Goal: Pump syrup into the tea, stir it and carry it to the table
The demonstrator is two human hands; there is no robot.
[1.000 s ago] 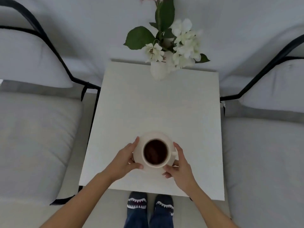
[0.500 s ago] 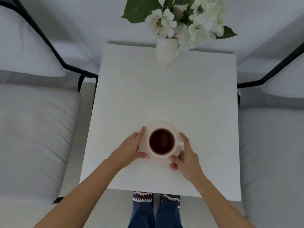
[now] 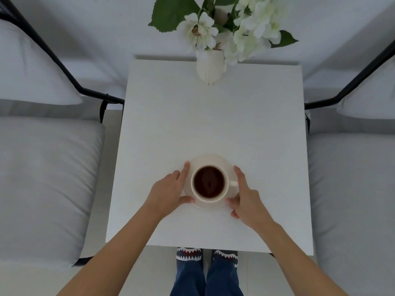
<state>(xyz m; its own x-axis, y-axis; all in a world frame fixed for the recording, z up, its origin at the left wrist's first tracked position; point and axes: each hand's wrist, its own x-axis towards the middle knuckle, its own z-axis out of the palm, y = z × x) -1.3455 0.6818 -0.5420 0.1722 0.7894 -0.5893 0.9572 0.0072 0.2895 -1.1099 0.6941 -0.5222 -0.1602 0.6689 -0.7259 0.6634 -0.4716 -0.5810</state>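
A cream cup (image 3: 197, 196) full of dark tea (image 3: 209, 183) stands on a matching saucer (image 3: 208, 159), and the saucer rests on the white square table (image 3: 213, 120), near its front edge. My left hand (image 3: 168, 191) grips the saucer's left rim, thumb on the near edge and index finger along the side. Opposite it, my right hand (image 3: 248, 199) grips the right rim just below the cup's handle (image 3: 234, 183), which points right. No spoon or syrup bottle shows.
A white vase (image 3: 210, 68) of white flowers (image 3: 198, 32) stands at the table's far edge. Grey cushioned chairs with black frames flank the table, one on the left (image 3: 42, 178) and one on the right (image 3: 352, 189). My feet show below the table's front edge.
The cup and saucer moved a little farther onto the table and now sit flat on it. My view shifted forward, bringing the vase closer. Both hands stayed at the saucer's rim.
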